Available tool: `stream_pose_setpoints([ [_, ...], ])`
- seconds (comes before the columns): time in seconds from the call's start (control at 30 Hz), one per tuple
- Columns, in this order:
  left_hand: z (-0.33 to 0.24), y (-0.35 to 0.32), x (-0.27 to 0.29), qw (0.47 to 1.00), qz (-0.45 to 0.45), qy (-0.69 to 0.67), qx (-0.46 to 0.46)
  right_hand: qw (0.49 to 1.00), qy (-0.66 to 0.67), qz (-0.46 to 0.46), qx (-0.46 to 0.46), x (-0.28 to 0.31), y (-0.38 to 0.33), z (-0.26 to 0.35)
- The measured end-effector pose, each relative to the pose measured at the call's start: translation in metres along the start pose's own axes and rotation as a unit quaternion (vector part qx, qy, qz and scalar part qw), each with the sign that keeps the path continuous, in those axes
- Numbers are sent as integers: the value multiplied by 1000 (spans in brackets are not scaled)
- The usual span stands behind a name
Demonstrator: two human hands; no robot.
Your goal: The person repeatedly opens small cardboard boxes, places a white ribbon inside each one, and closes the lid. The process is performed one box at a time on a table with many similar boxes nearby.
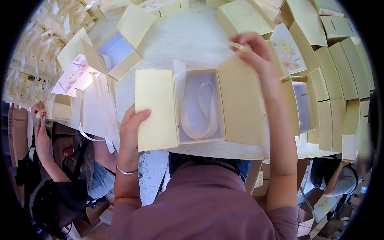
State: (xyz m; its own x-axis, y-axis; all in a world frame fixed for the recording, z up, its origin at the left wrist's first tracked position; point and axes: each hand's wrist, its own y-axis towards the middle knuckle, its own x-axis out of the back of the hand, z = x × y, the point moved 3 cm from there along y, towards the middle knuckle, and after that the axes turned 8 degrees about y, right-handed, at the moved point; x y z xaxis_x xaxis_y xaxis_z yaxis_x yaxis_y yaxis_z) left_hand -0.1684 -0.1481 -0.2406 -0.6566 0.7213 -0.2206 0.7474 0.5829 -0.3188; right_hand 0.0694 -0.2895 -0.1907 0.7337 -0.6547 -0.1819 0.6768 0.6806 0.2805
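Note:
An open cream cardboard gift box lies before me on the table, its two flaps spread left and right. My left hand grips the left flap, thumb on top and the other fingers mostly hidden behind its edge. Inside the pale lilac tray, a white ribbon lies in a loop. Another strip of ribbon sticks up past the box's far left corner. Above the right flap, my right hand is blurred, its fingers closed around a short pale strip that looks like ribbon.
Open boxes with ribbons stand at the far left beside a heap of ribboned boxes. Many cream boxes are stacked along the right. A co-worker's hands hold something small at left; another person is at right.

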Motion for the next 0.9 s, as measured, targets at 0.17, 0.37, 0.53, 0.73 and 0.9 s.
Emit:
stream_pose_setpoints([
  [0.17,3,5,9,1000,10,-26,-5,916,-396,-62,15,37,-53,-45],
  [0.37,-3,-1,-10,999,33,-17,4,794,-580,129,130,-24,-29,0],
  [0.53,-10,-6,-23,994,96,13,-59,894,-313,178,-267,-63,-10,-30],
  [0.73,-11,-3,-26,991,115,33,-57,932,-67,25,-355,-82,-25,-73],
  [0.9,-5,0,-19,990,116,22,-79,995,35,64,-74,-46,-7,31],
])
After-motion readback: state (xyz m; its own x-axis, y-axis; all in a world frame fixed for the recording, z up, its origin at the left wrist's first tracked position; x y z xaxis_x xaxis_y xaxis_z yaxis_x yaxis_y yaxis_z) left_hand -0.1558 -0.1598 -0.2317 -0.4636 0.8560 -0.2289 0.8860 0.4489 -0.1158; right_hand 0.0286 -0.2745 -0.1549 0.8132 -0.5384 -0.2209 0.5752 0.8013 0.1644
